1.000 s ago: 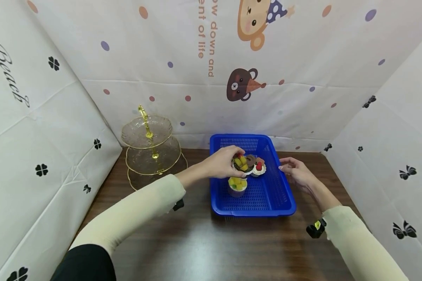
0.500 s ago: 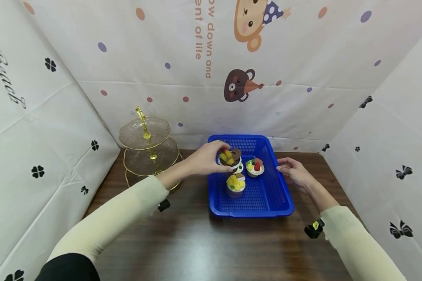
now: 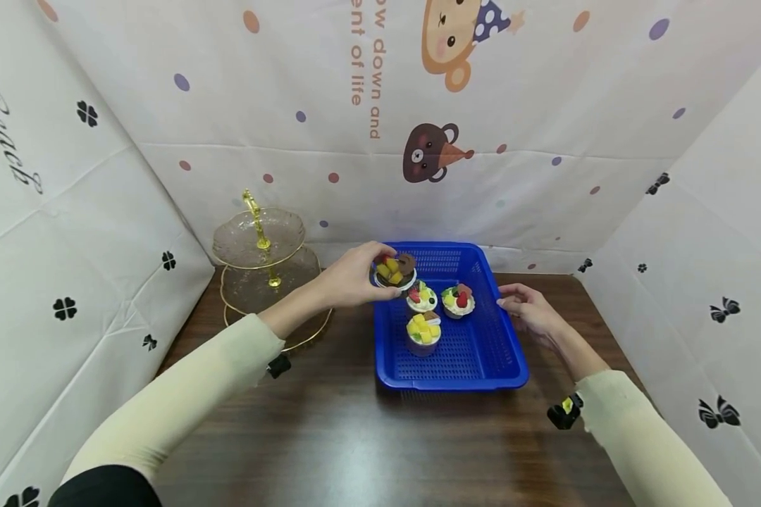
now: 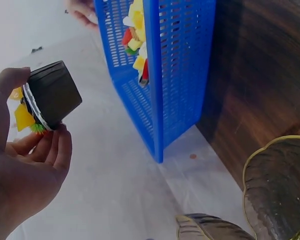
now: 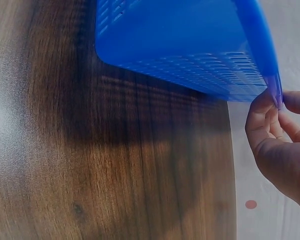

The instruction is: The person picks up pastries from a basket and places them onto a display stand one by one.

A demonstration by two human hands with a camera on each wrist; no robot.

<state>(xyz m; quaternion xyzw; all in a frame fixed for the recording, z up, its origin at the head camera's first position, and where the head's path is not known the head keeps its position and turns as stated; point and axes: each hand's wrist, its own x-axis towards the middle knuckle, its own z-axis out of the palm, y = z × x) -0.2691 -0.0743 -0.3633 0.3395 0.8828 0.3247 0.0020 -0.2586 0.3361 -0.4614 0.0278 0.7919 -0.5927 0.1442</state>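
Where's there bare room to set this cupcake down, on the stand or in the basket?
All three tiers of the stand look bare. In the basket, the near half and the right side are free; three cupcakes crowd its middle. The table in front of the basket is bare too. The left hand holds the cupcake over the basket's far left corner.

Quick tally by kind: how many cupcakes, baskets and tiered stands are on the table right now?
Cupcakes: 4, one held in the left hand, three in the basket
Blue basket: 1
Tiered stand: 1
Total: 6
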